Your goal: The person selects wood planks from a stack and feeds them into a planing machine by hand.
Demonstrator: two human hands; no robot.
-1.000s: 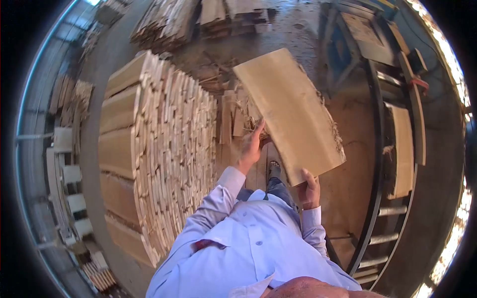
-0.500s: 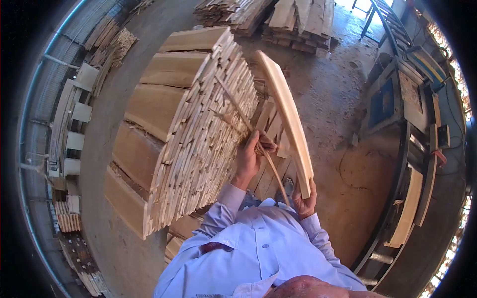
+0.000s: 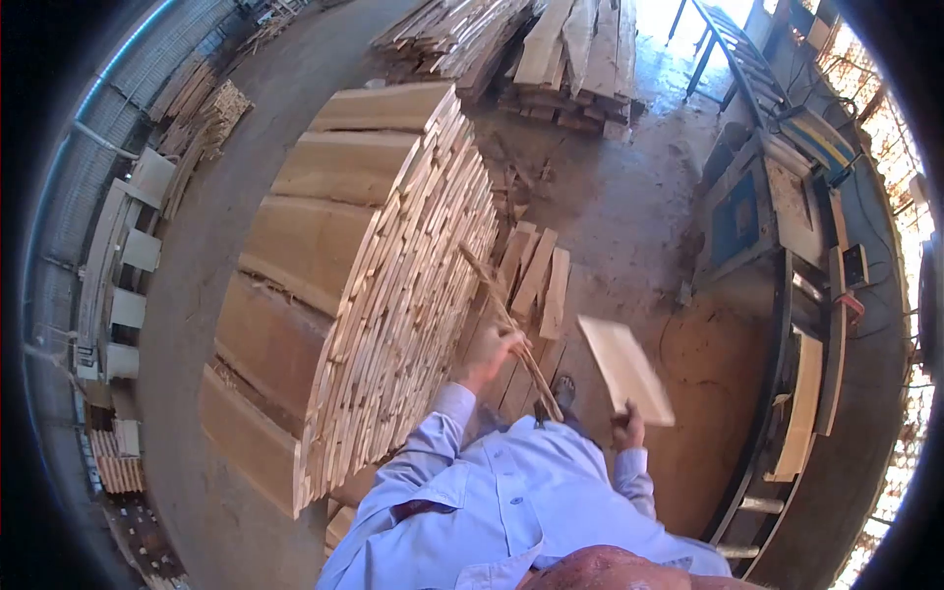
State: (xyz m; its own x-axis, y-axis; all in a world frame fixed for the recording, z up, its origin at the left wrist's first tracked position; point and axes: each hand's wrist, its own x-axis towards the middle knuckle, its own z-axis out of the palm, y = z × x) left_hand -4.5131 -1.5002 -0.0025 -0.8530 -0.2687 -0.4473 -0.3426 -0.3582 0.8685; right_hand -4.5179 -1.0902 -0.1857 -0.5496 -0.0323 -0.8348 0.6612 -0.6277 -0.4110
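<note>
My left hand (image 3: 492, 349) is closed around a thin strip of wood (image 3: 482, 270), which slants from beside the tall stack down to my shirt front. In my right hand (image 3: 628, 429) is a pale wooden board (image 3: 629, 371), gripped near its lower end with its broad face turned up. The board is slightly blurred. Just left of my left hand rises the big stack of planks (image 3: 413, 226), edges facing me. Several short boards (image 3: 539, 280) lie on the floor ahead, between the stack and the board I hold.
More planks are piled at the back (image 3: 575, 59). To the right stand a machine with a blue panel (image 3: 739, 221) and a long dark rail frame with a board (image 3: 795, 405) on it. A ladder-like metal frame (image 3: 737, 54) stands at the back right. White blocks (image 3: 128, 307) line the left wall.
My right hand has swung the board down and right, so its broad face now shows. My left hand has moved lower, still holding the strip. The view has shifted slightly.
</note>
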